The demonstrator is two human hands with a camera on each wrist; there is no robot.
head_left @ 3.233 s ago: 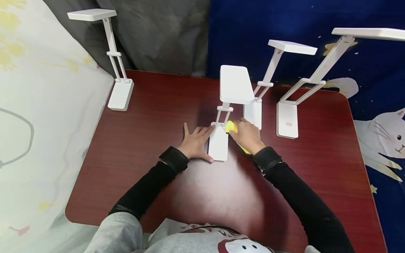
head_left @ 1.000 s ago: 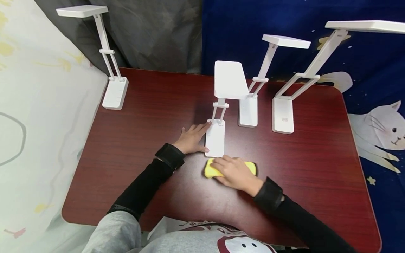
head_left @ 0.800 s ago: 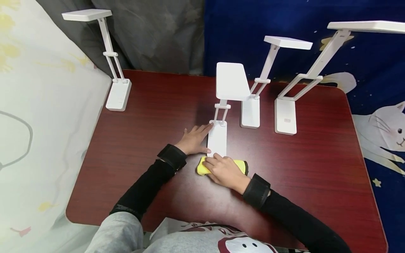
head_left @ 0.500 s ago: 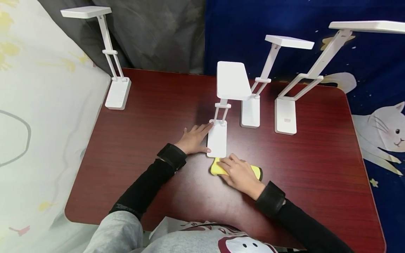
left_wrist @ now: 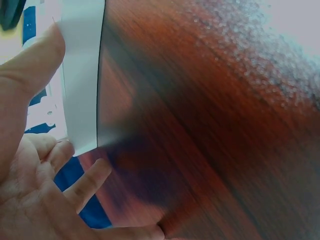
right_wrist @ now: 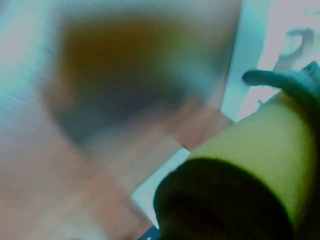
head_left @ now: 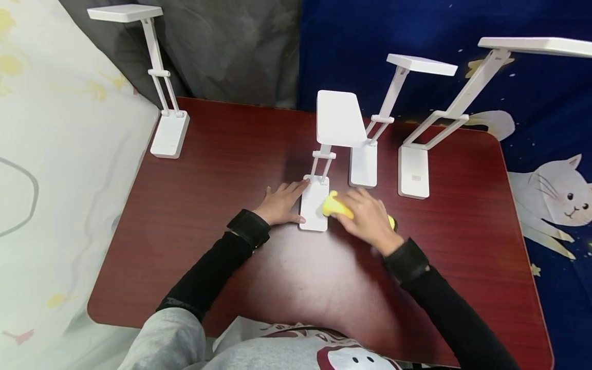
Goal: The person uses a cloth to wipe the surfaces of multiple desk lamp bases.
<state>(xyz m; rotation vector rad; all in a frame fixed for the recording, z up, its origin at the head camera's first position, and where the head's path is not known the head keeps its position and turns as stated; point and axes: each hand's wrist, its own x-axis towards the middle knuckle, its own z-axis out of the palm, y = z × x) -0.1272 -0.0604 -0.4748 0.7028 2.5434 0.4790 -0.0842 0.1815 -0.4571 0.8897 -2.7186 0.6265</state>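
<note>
Head view: left hand, fingers spread, touches the lamp base on the desk; right hand grips the yellow cloth at the base's right edge. Best: brace base, wipe lightly. Cloth's middle hidden under hand; right wrist view badly blurred, contact unclear.

The head view looks forward and down from above the person, far enough back to take in most of the table. The left wrist view sits close on the palm side of the left hand, tilted, facing the lamp base, which the head view shares. The right wrist view, nearer and partly blurred, faces the yellow object, also in the head view.
</note>
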